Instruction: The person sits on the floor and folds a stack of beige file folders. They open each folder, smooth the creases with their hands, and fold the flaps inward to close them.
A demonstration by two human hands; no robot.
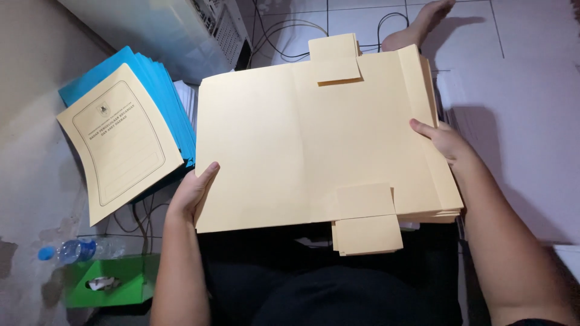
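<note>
Two hands are gripping an opened cream folder: left hand (192, 194) and right hand (444, 140) are pinching opposite edges of the folder (302, 139), keeping it flat above the folder stack (450, 208).

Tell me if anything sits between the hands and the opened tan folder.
Nothing visible does. The left hand grips the tan folder at its left edge, and the right hand rests on its right side.

The single head-worn camera looks steeply down from close above the person's lap, onto an opened tan folder (314, 142) filling mid-frame, with the tiled floor (525, 72) at the top and a wall (30, 72) along the left.
</note>
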